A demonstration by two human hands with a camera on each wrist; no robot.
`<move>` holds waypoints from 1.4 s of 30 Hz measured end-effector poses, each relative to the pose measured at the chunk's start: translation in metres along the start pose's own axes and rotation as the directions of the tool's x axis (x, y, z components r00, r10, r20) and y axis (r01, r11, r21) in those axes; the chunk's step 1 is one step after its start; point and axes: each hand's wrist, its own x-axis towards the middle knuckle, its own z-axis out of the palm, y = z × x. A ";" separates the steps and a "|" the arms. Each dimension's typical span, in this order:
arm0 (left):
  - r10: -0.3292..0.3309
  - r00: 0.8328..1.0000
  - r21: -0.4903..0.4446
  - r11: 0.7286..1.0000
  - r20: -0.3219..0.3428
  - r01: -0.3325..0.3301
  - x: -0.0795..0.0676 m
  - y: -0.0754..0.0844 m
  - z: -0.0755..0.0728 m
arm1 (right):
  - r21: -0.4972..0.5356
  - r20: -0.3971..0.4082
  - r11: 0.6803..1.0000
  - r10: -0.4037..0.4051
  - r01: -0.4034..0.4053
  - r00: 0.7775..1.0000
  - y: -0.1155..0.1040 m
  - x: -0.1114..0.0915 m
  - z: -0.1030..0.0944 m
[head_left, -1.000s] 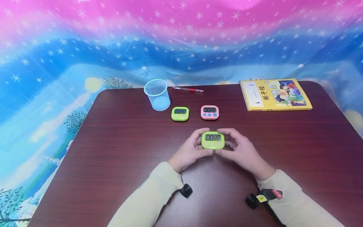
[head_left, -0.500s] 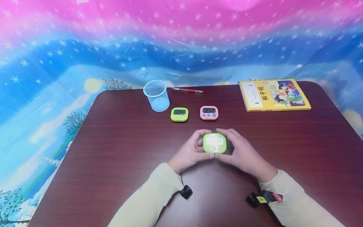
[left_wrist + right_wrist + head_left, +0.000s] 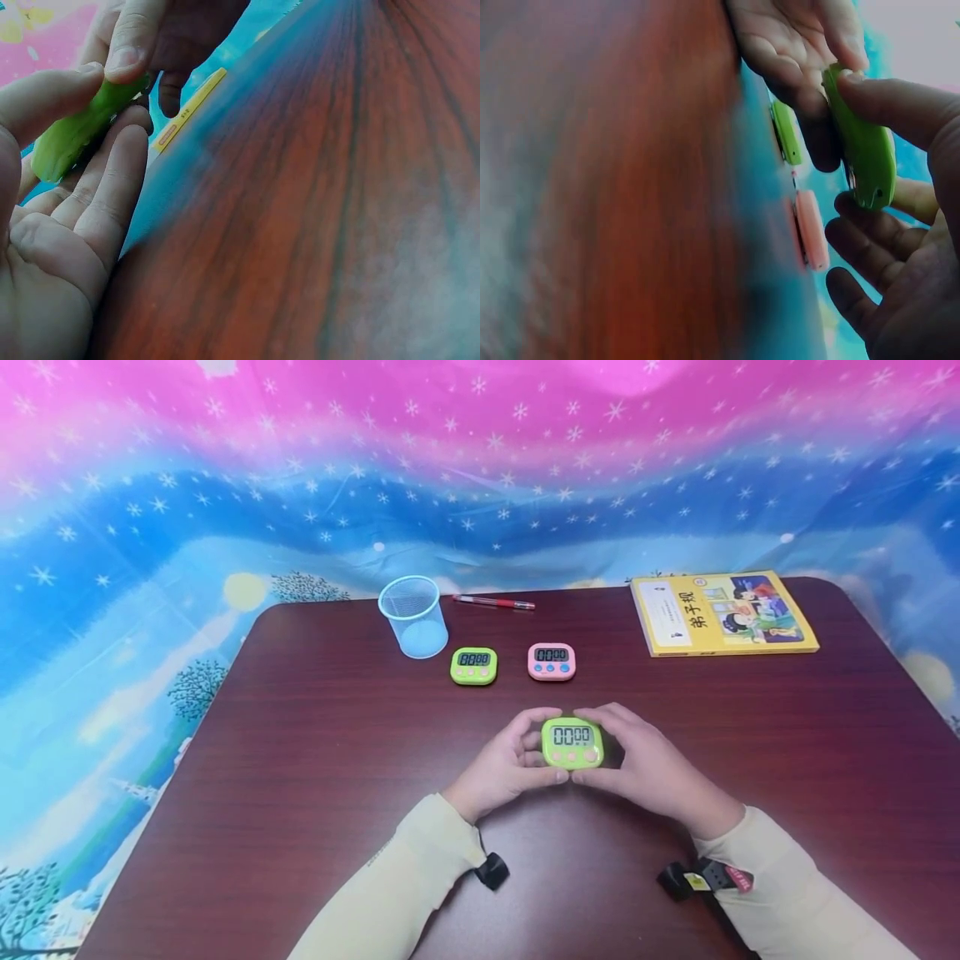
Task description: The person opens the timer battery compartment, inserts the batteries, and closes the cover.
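Both hands hold a green digital timer [image 3: 572, 743] above the near middle of the table, its display facing up and reading 00:00. My left hand [image 3: 504, 764] grips its left side, thumb at the lower edge and fingers behind and at the top. On the other side, my right hand [image 3: 648, 764] pinches it between thumb and fingers. The left wrist view shows the timer [image 3: 71, 139] edge-on between the thumbs and fingers. From the right wrist, the same timer [image 3: 864, 142] appears tilted, with fingers under it. Farther back lie another green timer [image 3: 474, 667] and a pink timer [image 3: 552, 662].
A light blue mesh pen cup [image 3: 414, 618] stands at the back left of the dark wooden table [image 3: 300, 760]. Beside it lies a red pen [image 3: 495, 602]. A yellow book [image 3: 723, 612] lies at the back right. A patterned cloth [image 3: 480, 468] hangs behind.
The held timer and both hands have shifted slightly right and nearer. Its display showed glare half a second ago and now reads clearly, as its tilt changed. The other timers stay put.
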 end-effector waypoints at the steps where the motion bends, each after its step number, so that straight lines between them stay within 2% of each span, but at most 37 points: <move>1: -0.007 1.000 0.001 1.000 -0.004 0.007 0.000 0.000 0.000 | 0.012 0.006 1.000 0.003 -0.003 1.000 0.003 0.000 -0.001; 5: -0.023 1.000 -0.029 0.999 -0.009 0.023 0.000 0.000 0.001 | 0.064 0.021 0.997 0.030 -0.032 0.999 0.017 0.001 -0.004; 9: -0.049 0.999 -0.058 0.997 -0.013 0.049 0.000 0.001 0.001 | 0.070 0.014 0.994 0.083 -0.084 0.996 0.032 0.003 -0.011; 16: -0.041 0.999 -0.012 0.999 0.002 0.041 -0.002 0.003 -0.002 | 0.076 -0.016 0.979 0.193 -0.191 0.981 0.053 0.011 -0.026; 20: -0.047 0.999 0.010 0.999 -0.007 0.047 -0.003 0.005 -0.005 | 0.089 -0.049 0.976 0.202 -0.197 0.978 0.060 0.017 -0.034; 27: -0.050 0.999 0.010 0.999 -0.019 0.050 -0.004 0.005 -0.005 | 0.023 -0.119 0.986 0.166 -0.165 0.979 0.074 0.034 -0.043; 30: -0.052 0.998 0.017 0.998 -0.026 0.053 -0.004 0.003 -0.004 | 0.004 -0.106 0.987 0.161 -0.161 0.981 0.078 0.041 -0.047; 37: -0.054 0.998 0.031 0.998 -0.018 0.055 -0.002 -0.001 -0.001 | -0.049 -0.052 0.967 0.247 -0.249 0.968 0.092 0.054 -0.056; 42: -0.062 0.998 0.035 0.997 -0.014 0.062 -0.001 -0.002 0.001 | -0.063 -0.007 0.959 0.275 -0.275 0.962 0.098 0.060 -0.061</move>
